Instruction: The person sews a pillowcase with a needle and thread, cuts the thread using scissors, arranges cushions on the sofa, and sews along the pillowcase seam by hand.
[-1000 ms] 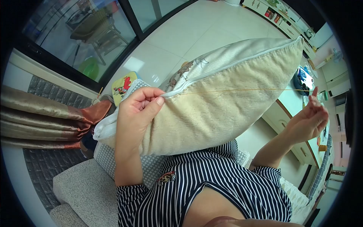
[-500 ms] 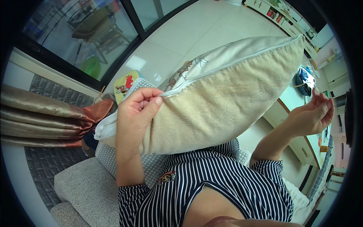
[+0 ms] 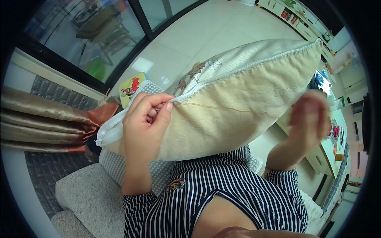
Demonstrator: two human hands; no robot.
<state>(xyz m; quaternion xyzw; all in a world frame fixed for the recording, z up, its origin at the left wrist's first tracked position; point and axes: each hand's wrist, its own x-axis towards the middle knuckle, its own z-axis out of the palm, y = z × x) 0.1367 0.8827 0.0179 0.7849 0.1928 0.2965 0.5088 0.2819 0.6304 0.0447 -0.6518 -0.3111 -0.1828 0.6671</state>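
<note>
Cushion, w/ a pale plush face, lies slantwise across a seated person's lap, in front of a striped shirt. Left hand is closed, thumb and fingers clamped on the cushion edge beside the zip. Thread, tan, runs from near that pinch over the plush in a loose, wavy line toward the right hand, which is raised off the far side, blurred; can't tell whether its fingers are together or apart, or if they hold a needle.

Step in hand, by the look of it: handling thread at the zip-side edge. Next move, as judged, calls for a firm L pinch, slack kept under control and fingertips well aligned w/ the edge; loose thread could snag in the zip or bunch on the plush.

Edges: cushion's far corner points up and away, toward the R. Drawer unit and its white top stand close on the R side, w/ small items on top, so a wide R sweep risks a knock. L side is tighter: sofa below, curtain beyond. Most room is ahead, over the tiled floor, and above the cushion.
</note>
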